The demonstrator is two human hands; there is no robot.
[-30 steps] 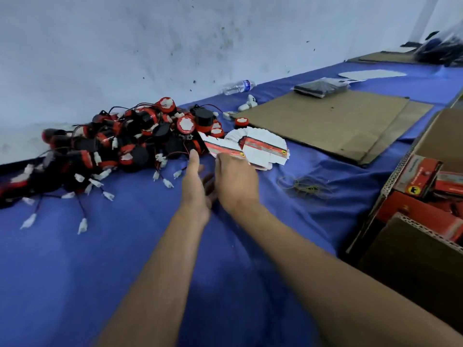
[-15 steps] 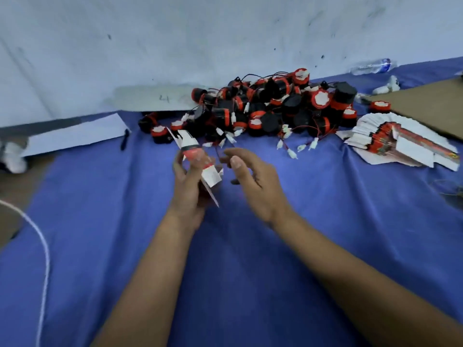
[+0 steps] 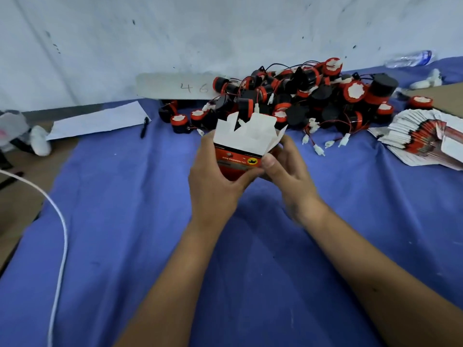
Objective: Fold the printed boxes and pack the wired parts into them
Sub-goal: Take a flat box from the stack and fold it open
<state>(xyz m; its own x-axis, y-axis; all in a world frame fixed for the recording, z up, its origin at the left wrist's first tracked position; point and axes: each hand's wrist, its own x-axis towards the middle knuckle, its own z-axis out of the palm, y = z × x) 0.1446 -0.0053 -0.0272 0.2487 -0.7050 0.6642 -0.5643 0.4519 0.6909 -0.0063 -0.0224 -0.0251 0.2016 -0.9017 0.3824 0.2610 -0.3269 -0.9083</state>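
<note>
I hold one red printed box (image 3: 238, 159) above the blue cloth, popped into shape, with its white top flaps standing up and spread. My left hand (image 3: 213, 186) grips its left side and underside. My right hand (image 3: 285, 171) grips its right side, thumb pressed on the red front panel. Behind it, against the wall, lies a pile of black-and-red wired parts (image 3: 300, 96) with white plug ends trailing forward. A fanned stack of flat printed boxes (image 3: 423, 139) lies at the right.
Blue cloth (image 3: 125, 221) covers the table. A white sheet (image 3: 97, 123) and a black pen (image 3: 144, 127) lie at the back left, and a white cord (image 3: 60, 236) runs down the left side. A plastic bottle (image 3: 411, 58) lies by the wall at the right. Brown cardboard (image 3: 448, 98) sits at the far right.
The flat box in my left hand has been opened into shape and now sits between both hands, flaps up. The view has shifted, so the pile and stack sit differently in it.
</note>
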